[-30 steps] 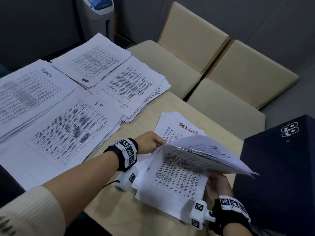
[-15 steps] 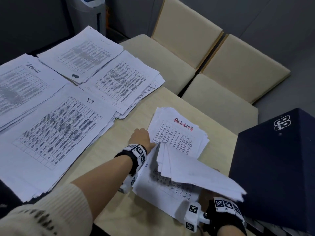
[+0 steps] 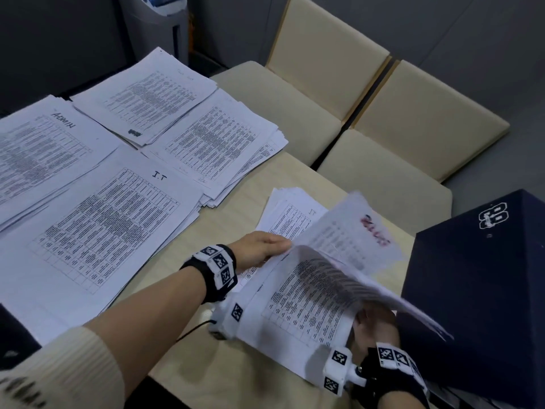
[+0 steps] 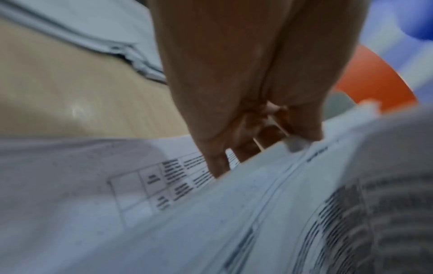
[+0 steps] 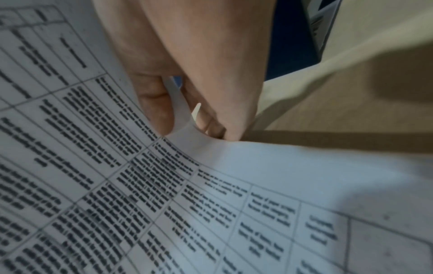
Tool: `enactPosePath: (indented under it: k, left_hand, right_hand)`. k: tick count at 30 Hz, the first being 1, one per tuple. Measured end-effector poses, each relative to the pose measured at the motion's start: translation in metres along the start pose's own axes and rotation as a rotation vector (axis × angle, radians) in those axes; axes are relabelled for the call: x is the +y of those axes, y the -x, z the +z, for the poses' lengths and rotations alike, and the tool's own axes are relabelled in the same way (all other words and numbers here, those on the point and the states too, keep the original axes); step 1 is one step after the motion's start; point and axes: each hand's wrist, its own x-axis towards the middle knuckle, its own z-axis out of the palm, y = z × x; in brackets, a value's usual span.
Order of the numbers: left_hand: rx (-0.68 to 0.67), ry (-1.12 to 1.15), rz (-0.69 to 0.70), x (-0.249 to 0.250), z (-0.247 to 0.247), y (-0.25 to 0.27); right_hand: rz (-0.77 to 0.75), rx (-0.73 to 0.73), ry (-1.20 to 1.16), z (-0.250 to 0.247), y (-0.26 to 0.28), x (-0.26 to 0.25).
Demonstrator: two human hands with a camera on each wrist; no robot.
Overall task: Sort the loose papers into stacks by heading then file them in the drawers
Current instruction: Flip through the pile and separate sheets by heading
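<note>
Two hands lift a bunch of papers off a pile on the table.

The left hand (image 3: 259, 249) holds the far edge of the lifted papers (image 3: 348, 246), fingers (image 4: 215, 163) tucked under them. The right hand (image 3: 374, 329) pinches the near edge between thumb and fingers (image 5: 154, 103). The top sheet has red writing, too blurry to read. The pile (image 3: 298, 302) below lies on the table (image 3: 236, 219), beside a dark blue box (image 3: 483, 290). Sorted stacks lie further left, one marked ADMIN (image 3: 44, 149), one marked I.T (image 3: 97, 225).
</note>
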Motion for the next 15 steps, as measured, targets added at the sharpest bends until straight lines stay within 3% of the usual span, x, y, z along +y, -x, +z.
enactPosePath:
  k: [2,4,6,8,9,10,12,15]
  left_hand:
    - [-0.108,0.134,-0.127,0.006,0.002,0.000]
    - [-0.115,0.163,-0.156,0.010,0.003,0.000]
    - [0.069,0.056,-0.081,0.008,0.000,-0.004]
    - [0.347,-0.214,0.033,0.002,-0.006,-0.010]
    - [0.427,-0.291,0.053,0.001,-0.009,-0.010]
    - [0.419,-0.305,0.057,0.002,-0.008,-0.007]
    - [0.226,-0.276,0.059,0.013,0.000,0.003]
    - [0.060,-0.286,0.078,0.022,0.011,0.011]
  right_hand:
    - [0.096,-0.163,-0.359,0.008,0.019,-0.026]
    - [0.087,-0.141,-0.372,0.011,0.027,-0.033]
    - [0.151,-0.195,-0.419,0.011,0.038,-0.038]
    - [0.157,-0.238,-0.334,0.010,0.043,-0.041]
    - [0.163,-0.191,-0.319,0.008,0.045,-0.043]
    - [0.159,-0.169,-0.315,0.006,0.040,-0.041]
    - [0.171,-0.151,-0.334,0.007,0.042,-0.046]
    - [0.179,-0.255,-0.387,0.012,0.060,-0.062]
